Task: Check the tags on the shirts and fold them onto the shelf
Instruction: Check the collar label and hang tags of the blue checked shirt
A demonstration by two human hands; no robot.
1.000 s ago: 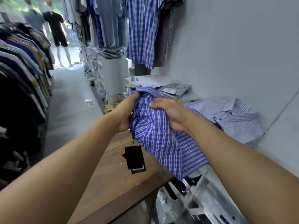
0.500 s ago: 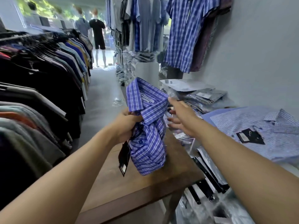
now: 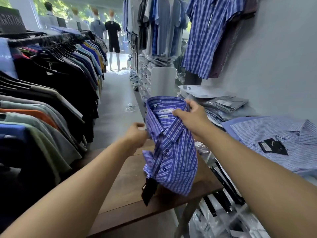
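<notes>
My right hand [image 3: 190, 115] grips the collar of a folded blue plaid shirt [image 3: 175, 160] and holds it upright above the wooden table [image 3: 127, 191]. White neck labels [image 3: 167, 111] show inside the open collar. A black hang tag [image 3: 148, 192] dangles from the shirt's lower left edge. My left hand [image 3: 136, 134] is blurred, with fingers curled, right at the shirt's left edge; whether it pinches the cloth is unclear. A light-blue checked shirt [image 3: 281, 134] with a black tag [image 3: 272, 146] lies flat on the shelf at right.
A rack of hung T-shirts [image 3: 51, 100] lines the left side of the aisle. Bagged folded shirts [image 3: 223, 104] are stacked on the shelf behind the plaid shirt. Shirts hang on the wall [image 3: 205, 35]. Mannequins [image 3: 112, 36] stand at the far end. Packaged items [image 3: 223, 194] lie beneath the shelf.
My right hand has taken hold of the collar and turned the shirt front-side toward me, so the neck labels show. My left hand has slipped off to the shirt's left edge.
</notes>
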